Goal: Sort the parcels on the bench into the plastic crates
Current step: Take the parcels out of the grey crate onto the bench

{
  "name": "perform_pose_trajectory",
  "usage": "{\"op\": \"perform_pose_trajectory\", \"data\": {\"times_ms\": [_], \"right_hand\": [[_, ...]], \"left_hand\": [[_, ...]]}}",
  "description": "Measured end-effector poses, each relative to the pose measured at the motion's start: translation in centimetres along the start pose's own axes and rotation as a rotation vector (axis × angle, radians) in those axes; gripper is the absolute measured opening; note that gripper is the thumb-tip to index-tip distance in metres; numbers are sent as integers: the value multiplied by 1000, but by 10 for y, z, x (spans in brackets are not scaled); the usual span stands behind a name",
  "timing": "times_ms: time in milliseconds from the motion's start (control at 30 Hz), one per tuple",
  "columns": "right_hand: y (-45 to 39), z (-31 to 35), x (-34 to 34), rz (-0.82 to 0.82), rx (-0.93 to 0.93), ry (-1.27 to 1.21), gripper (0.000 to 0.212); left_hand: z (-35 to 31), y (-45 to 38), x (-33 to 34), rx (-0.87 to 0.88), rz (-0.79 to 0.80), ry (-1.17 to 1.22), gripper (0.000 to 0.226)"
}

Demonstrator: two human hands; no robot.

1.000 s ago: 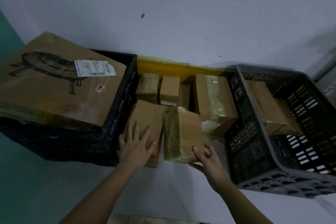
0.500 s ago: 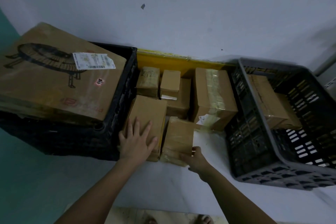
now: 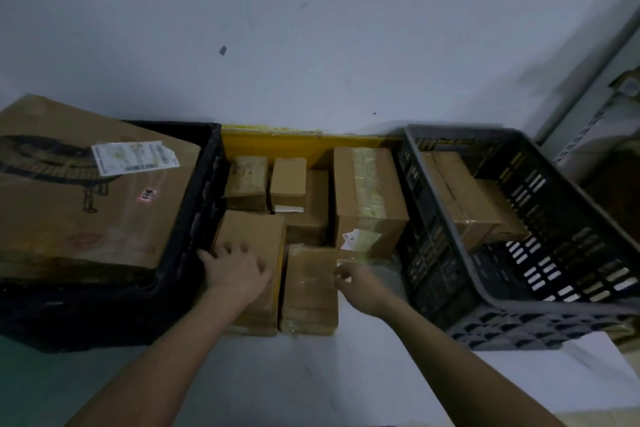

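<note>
Several brown cardboard parcels lie on the white bench [image 3: 311, 374] between two crates. My left hand [image 3: 235, 270] rests flat, fingers spread, on a plain brown parcel [image 3: 256, 229] beside the black crate [image 3: 197, 218]. A tape-wrapped parcel [image 3: 310, 291] lies flat to the right of it. My right hand [image 3: 356, 282] touches that parcel's upper right edge with bent fingers; the blur hides whether it grips. The grey crate [image 3: 447, 218] on the right holds two brown parcels [image 3: 460, 198].
A big printed carton [image 3: 86, 201] with a white label fills the black crate. Behind the front parcels stand a tall taped box [image 3: 367, 198] and small boxes [image 3: 288, 180] against a yellow board [image 3: 294, 146] at the wall. A white frame [image 3: 588, 121] leans at far right.
The tape-wrapped parcel, held tilted up a second ago, now lies flat on the bench. My right hand slid from its near corner to its upper right edge. My left hand stayed on its parcel.
</note>
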State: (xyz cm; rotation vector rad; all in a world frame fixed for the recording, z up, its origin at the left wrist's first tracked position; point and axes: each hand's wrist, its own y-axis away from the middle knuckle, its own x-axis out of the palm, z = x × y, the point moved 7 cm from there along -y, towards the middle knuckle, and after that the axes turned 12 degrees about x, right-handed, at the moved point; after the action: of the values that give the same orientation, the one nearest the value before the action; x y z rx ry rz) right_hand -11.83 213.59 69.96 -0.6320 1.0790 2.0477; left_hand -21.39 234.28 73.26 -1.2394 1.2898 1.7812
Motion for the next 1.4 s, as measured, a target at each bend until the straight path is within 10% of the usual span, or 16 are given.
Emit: {"op": "perform_pose_trajectory", "data": {"times_ms": [300,600,800,1067,1300,1400], "right_hand": [[28,24,-155,-176,-213,-367,15],[6,-133,-300,-411,-99,-656,15],[-35,-247,-346,-448,251,-653,13],[-76,-312,-320,-21,605,-734,29],[-97,-333,-293,77,652,-1227,42],[-99,-332,-289,97,618,-1352,47]], "left_hand": [[-122,-15,-136,236,-506,177,48],[-294,-31,-189,459,-704,413,34],[-394,-74,-177,467,-550,636,40],[-421,-127,-88,173,-135,385,71],[-421,-134,-93,190,-206,621,42],[-414,-135,-93,96,-275,819,84]]}}
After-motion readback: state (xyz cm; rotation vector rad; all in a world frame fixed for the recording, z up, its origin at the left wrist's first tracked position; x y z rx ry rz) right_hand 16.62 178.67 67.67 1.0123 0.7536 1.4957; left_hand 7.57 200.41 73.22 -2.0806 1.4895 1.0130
